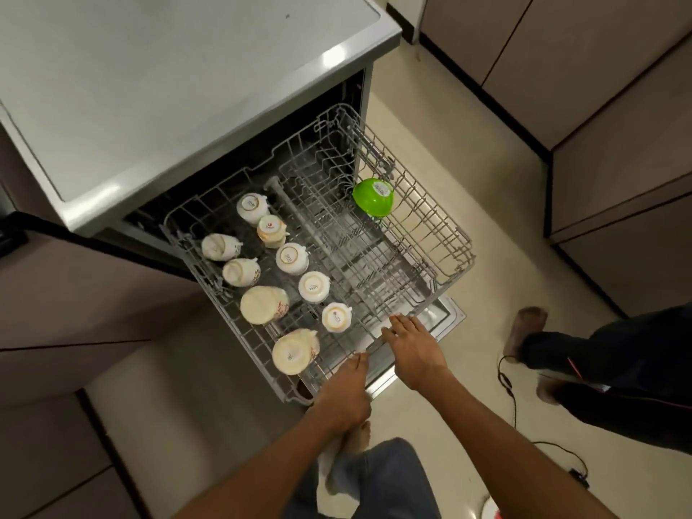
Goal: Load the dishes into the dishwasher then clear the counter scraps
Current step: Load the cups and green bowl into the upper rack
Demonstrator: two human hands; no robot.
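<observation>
The grey wire upper rack (455, 252) of the dishwasher (209, 106) is pulled out over the open door (445, 316). Several white cups (292, 258) stand upside down in its left half. A green bowl (373, 197) lies upside down near the rack's far right. My left hand (346, 395) rests on the rack's front rail with its fingers stretched forward. My right hand (412, 344) lies flat on the same front rail, further right, fingers straight.
Brown cabinets (618, 144) line the right side and brown drawers (56, 331) the left. Another person's legs and feet (561, 354) stand on the cream floor to the right, beside a black cable (513, 398). My own foot shows below the rack.
</observation>
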